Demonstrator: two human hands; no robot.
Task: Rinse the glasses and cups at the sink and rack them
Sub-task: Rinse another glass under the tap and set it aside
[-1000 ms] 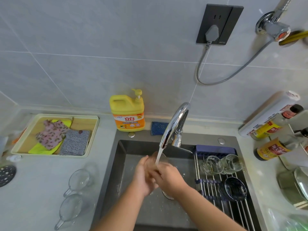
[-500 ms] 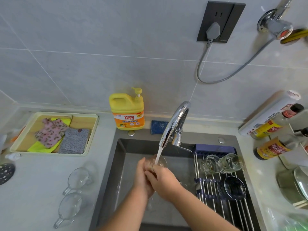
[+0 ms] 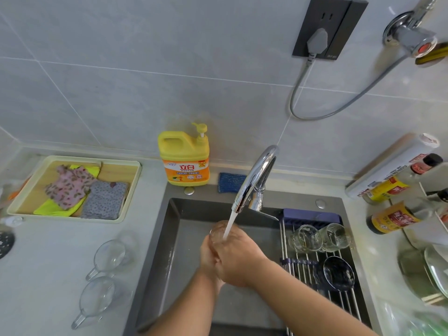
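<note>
Over the grey sink (image 3: 174,238) both hands hold a clear glass (image 3: 218,232) under the water running from the chrome tap (image 3: 254,180). My left hand (image 3: 208,255) grips the glass from the left, and my right hand (image 3: 238,258) wraps round it from the right and covers most of it. Only the rim shows. Three clear glasses lie on the roll-up rack (image 3: 305,282) at the sink's right: two at the back (image 3: 306,238) (image 3: 335,236), one nearer (image 3: 338,272). Two clear handled cups (image 3: 109,257) (image 3: 95,299) lie on the counter to the left.
A yellow dish-soap bottle (image 3: 184,161) and a blue sponge (image 3: 230,181) stand behind the sink. A tray with cloths (image 3: 75,190) sits at the back left. Sauce bottles (image 3: 392,218), a roll and metal bowls (image 3: 426,272) crowd the right counter. A grey cable (image 3: 315,115) hangs on the wall.
Both hands with the glass have shifted slightly up and toward the tap's stream. The glass stays in both hands and the water keeps running.
</note>
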